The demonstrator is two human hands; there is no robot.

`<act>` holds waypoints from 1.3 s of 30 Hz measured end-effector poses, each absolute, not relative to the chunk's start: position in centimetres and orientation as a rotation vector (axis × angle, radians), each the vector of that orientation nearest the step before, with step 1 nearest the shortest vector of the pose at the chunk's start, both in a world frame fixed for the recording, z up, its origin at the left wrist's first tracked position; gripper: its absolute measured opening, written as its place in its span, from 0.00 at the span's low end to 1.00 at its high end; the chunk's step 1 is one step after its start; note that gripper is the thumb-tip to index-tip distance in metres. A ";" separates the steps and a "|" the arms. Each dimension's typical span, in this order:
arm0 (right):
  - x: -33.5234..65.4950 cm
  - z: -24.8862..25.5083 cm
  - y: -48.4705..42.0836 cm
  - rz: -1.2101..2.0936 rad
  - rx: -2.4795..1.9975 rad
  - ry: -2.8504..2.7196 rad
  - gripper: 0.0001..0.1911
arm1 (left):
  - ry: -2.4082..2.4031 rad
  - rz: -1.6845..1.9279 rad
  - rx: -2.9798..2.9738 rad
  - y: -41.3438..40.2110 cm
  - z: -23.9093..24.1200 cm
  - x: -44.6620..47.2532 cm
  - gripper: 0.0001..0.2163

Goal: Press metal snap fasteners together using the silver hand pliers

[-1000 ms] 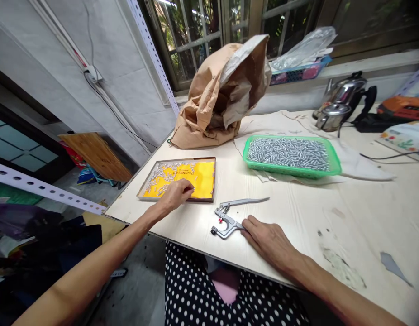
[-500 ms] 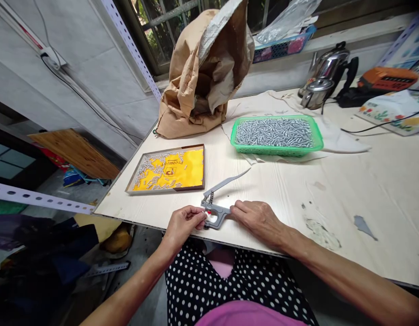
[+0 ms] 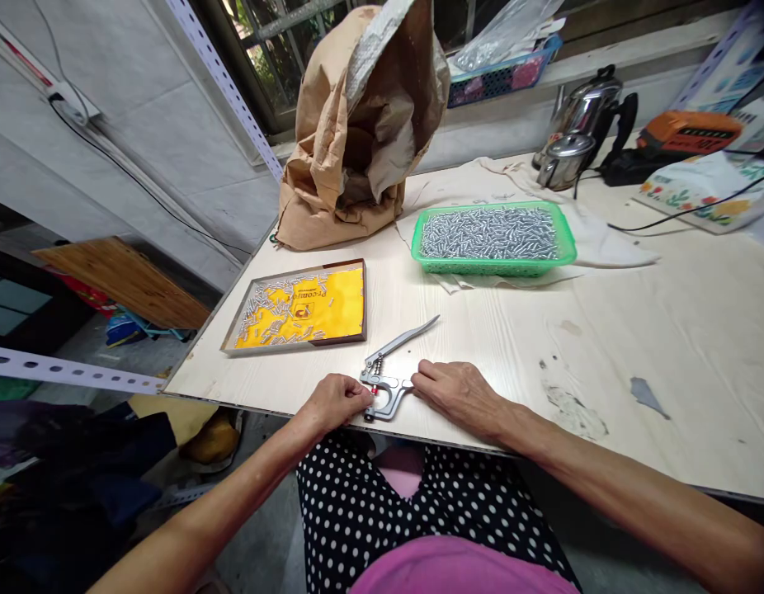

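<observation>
Near the table's front edge lies a pair of grey hand pliers [image 3: 391,398] with a C-shaped frame, a spring and a small red part at its jaw. Its upper lever [image 3: 407,337] stands raised, away from the lower handle. My right hand [image 3: 459,392] grips the end of the lower handle, fingers closed. At the jaw, the thumb and fingers of my left hand [image 3: 336,403] are pinched together; what they hold, if anything, is hidden. Beyond my left hand, a shallow box [image 3: 365,301] holds a yellow sheet [image 3: 338,301] strewn with small silvery pieces.
A green basket [image 3: 493,266] full of small silvery pieces sits on cloth behind the pliers. Farther back stand an open brown paper bag [image 3: 320,181], a metal kettle [image 3: 589,107], a small metal pot [image 3: 568,161] and an orange device [image 3: 688,132]. A cable crosses the right side.
The view has shifted slightly. The pliers sit a little closer to the table's front edge, with the lever still raised. Both hands stay at the tool, the left at its jaw.
</observation>
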State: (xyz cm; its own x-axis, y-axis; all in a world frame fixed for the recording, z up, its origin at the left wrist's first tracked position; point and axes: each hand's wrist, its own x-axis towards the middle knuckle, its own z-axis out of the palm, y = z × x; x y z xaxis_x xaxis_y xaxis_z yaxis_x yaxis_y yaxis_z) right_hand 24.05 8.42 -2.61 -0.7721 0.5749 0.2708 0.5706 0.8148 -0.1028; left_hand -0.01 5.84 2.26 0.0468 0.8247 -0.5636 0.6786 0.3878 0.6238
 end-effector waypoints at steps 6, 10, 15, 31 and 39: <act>23.8 -2.0 8.3 0.156 -0.953 -2.702 0.10 | 1.579 0.126 1.113 6.3 2.1 0.0 0.18; 24.3 -0.9 8.1 0.322 -1.034 -2.666 0.08 | 1.591 0.073 1.049 6.4 2.3 0.2 0.18; 25.1 -0.1 10.7 0.296 -1.048 -2.679 0.42 | 1.606 -0.005 1.066 6.2 2.6 0.4 0.19; 23.3 2.0 12.5 0.191 -1.105 -3.025 0.39 | 1.652 0.021 1.041 5.7 2.9 0.9 0.20; 23.8 2.0 12.1 0.265 -1.084 -2.971 0.40 | 1.636 0.053 1.049 5.6 2.6 0.6 0.20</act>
